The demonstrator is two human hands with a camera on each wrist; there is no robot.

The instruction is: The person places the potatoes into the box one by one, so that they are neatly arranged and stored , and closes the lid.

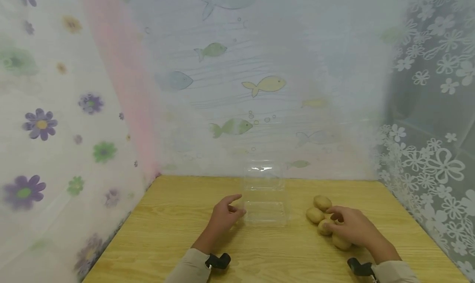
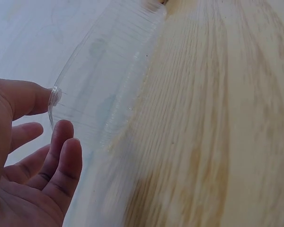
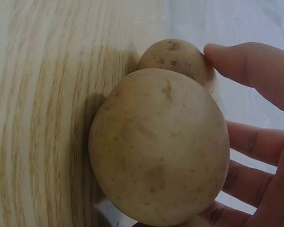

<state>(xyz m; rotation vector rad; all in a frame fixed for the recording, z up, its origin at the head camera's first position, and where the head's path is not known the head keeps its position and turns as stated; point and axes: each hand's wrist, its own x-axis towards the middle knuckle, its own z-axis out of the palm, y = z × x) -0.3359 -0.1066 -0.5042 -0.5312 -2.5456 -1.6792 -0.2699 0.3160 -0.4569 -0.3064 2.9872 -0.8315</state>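
A clear plastic clamshell box stands on the table with its lid raised at the back. My left hand is at the left side of the box. In the left wrist view the thumb touches the corner of the clear rim, and the other fingers curve loosely below it. My right hand reaches over several pale yellow potatoes. Its thumb touches a small potato in the right wrist view; the other fingers lie partly hidden behind a larger potato.
The wood-grain table meets a fish-print curtain at the back. A flowered curtain hangs on the left and a sheer white-flower one on the right. Each wrist bears a black camera mount.
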